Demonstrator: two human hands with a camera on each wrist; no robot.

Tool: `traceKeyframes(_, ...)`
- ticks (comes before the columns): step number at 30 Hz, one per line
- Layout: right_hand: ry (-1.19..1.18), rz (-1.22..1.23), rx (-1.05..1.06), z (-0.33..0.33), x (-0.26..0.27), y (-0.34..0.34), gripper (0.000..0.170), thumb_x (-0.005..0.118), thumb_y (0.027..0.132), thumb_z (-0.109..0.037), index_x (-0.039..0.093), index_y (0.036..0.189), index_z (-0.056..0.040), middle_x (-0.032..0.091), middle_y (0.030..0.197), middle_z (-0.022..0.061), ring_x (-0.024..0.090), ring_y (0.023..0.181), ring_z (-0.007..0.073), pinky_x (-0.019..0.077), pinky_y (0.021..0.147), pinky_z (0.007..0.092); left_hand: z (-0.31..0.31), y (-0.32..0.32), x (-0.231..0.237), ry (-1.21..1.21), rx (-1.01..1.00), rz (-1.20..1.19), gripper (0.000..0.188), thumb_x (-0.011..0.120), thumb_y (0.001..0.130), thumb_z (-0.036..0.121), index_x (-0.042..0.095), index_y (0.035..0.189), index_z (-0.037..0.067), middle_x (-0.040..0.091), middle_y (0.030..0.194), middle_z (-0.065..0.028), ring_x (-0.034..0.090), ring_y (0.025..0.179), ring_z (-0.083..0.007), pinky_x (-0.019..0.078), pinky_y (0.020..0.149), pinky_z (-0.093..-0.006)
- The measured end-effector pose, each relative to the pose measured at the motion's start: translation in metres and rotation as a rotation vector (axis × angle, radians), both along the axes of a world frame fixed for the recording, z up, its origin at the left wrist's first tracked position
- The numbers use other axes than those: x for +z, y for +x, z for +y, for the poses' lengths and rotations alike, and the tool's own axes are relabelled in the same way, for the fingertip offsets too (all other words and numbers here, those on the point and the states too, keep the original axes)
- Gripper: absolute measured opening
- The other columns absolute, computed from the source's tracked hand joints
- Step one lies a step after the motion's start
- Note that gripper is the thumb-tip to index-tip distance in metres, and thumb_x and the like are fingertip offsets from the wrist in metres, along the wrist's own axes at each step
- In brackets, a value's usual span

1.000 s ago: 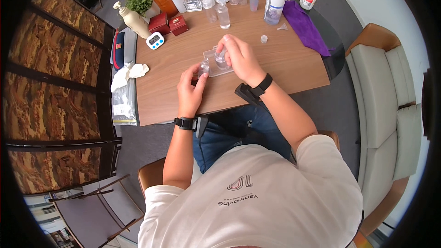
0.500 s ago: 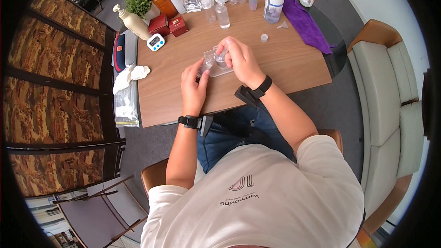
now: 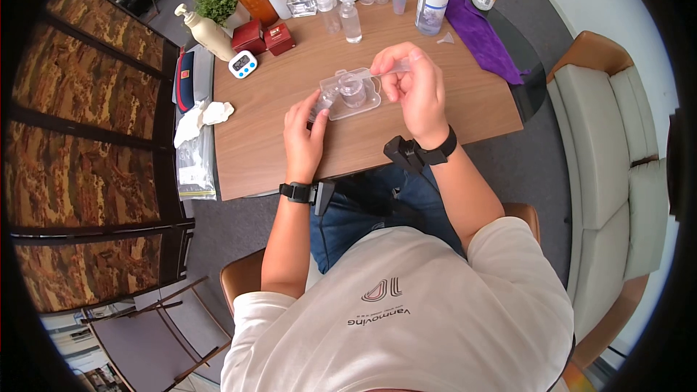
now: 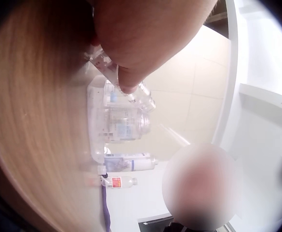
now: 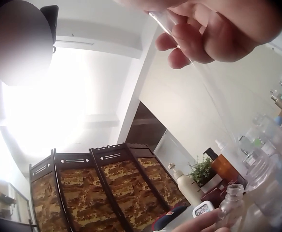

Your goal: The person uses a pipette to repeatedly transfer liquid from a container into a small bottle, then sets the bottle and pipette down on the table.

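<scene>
My right hand pinches a thin clear pipette, its far end slanting down toward an uncapped clear jar. That jar stands in a shallow clear plastic tray, close in front of me. With its thumb and fingers, my left hand holds a small clear bottle at the tray's left side. The bottle's open neck shows in the right wrist view. In the left wrist view the hand covers part of it, and the jar stands just beyond.
Behind the tray stand a clear bottle, a large labelled bottle and several smaller containers. A white timer and red boxes sit at left. A small funnel and purple cloth lie at right.
My right hand has moved right, away from above the jar, and the pipette now shows. It now covers the spot where a small cap lay. My left hand has tilted the small bottle toward the jar.
</scene>
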State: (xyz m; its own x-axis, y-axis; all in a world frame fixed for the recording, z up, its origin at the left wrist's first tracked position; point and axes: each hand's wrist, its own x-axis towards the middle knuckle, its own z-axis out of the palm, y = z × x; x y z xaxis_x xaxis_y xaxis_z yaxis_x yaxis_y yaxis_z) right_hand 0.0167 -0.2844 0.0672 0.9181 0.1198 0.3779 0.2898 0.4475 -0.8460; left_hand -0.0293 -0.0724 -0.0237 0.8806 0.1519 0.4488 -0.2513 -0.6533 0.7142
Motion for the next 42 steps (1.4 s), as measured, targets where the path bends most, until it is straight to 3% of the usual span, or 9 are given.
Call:
traceKeyframes(1,0.025,-0.010,0.008,0.000,0.001,-0.002,0.045,0.029,0.112,-0.028,0.060,0.092,-0.0015,0.066,0.091,0.0099,0.043,0.058,0.0067,0.0377,0.054,0.0220,-0.001,-0.001,0.002,-0.032,0.008,0.042,0.036,0.072,0.094,0.012,0.069,0.129,0.006,0.069,0.114,-0.0146,0.062,0.102,-0.0301,0.0502,0.091,-0.0388)
traceKeyframes(29,0.001,0.043,0.066,0.012,-0.017,0.003,0.054,0.029,0.114,-0.040,0.062,0.097,-0.0001,0.068,0.094,0.0120,0.049,0.059,0.0081,0.0412,0.054,0.0221,0.001,-0.001,0.000,-0.030,-0.004,0.037,0.035,0.071,0.094,0.012,0.068,0.128,0.004,0.069,0.115,-0.0153,0.063,0.104,-0.0317,0.0507,0.092,-0.0391)
traceKeyframes(35,-0.019,-0.023,-0.093,0.004,-0.011,0.012,0.052,0.032,0.114,-0.039,0.062,0.096,-0.0001,0.068,0.092,0.0096,0.048,0.056,0.0064,0.0410,0.053,0.0217,0.000,-0.001,0.002,-0.121,0.032,0.073,0.035,0.069,0.097,0.012,0.066,0.130,0.003,0.070,0.116,-0.0164,0.066,0.100,-0.0282,0.0530,0.088,-0.0374)
traceKeyframes(37,-0.176,0.113,-0.031,0.013,-0.015,0.019,0.051,0.034,0.113,-0.039,0.063,0.098,-0.0002,0.068,0.090,0.0073,0.050,0.054,0.0061,0.0414,0.052,0.0212,0.003,0.002,-0.010,-0.269,0.003,0.051,0.037,0.065,0.102,0.014,0.060,0.135,-0.001,0.071,0.117,-0.0142,0.067,0.105,-0.0205,0.0526,0.092,-0.0350)
traceKeyframes(38,-0.213,0.158,0.024,0.014,-0.017,0.021,0.051,0.036,0.113,-0.041,0.065,0.110,0.0003,0.071,0.102,0.0101,0.054,0.054,0.0072,0.0421,0.051,0.0210,0.003,0.002,-0.012,-0.266,-0.002,0.047,0.037,0.065,0.102,0.014,0.060,0.135,-0.001,0.071,0.117,-0.0142,0.067,0.105,-0.0205,0.0526,0.092,-0.0350)
traceKeyframes(39,-0.209,0.152,0.021,0.012,-0.018,0.020,0.051,0.036,0.113,-0.041,0.065,0.110,0.0003,0.071,0.102,0.0101,0.054,0.054,0.0072,0.0421,0.051,0.0210,0.003,0.002,-0.013,-0.272,0.012,0.041,0.038,0.065,0.102,0.015,0.057,0.135,-0.002,0.071,0.117,-0.0153,0.067,0.106,-0.0211,0.0526,0.093,-0.0354)
traceKeyframes(41,-0.078,0.163,-0.073,0.011,-0.011,0.013,0.051,0.036,0.113,-0.042,0.064,0.125,0.0001,0.070,0.121,0.0146,0.056,0.054,0.0082,0.0418,0.051,0.0204,0.002,0.001,-0.010,-0.276,0.032,0.034,0.039,0.064,0.103,0.016,0.055,0.136,-0.004,0.071,0.118,-0.0165,0.068,0.107,-0.0217,0.0526,0.095,-0.0358)
traceKeyframes(42,-0.069,0.152,-0.046,0.003,-0.015,0.012,0.053,0.036,0.112,-0.042,0.060,0.135,0.0000,0.064,0.135,0.0177,0.059,0.057,0.0090,0.0428,0.051,0.0202,0.002,0.000,-0.009,-0.245,0.067,0.054,0.040,0.064,0.103,0.016,0.054,0.137,-0.004,0.071,0.119,-0.0170,0.068,0.108,-0.0223,0.0525,0.096,-0.0360)
